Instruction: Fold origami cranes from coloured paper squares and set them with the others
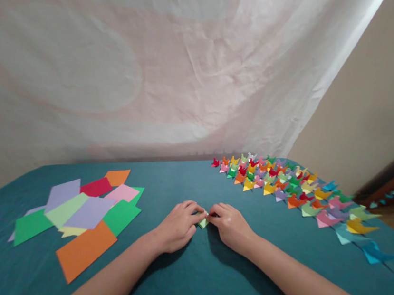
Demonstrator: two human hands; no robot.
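A small folded piece of light green paper (203, 223) lies on the teal tablecloth, between my two hands. My left hand (181, 224) has its thumb and fingers closed on the paper's left side. From the other side, my right hand (229, 226) pinches the paper's right edge with curled fingers. The fingertips cover much of the paper, so its exact folded shape is hard to make out.
Loose coloured paper sheets, an orange one (86, 251) nearest, overlap on the left of the teal tablecloth (166, 282). Rows of folded paper birds, including a blue one (376, 252), stand at the right. A pale curtain (164, 67) hangs behind the table.
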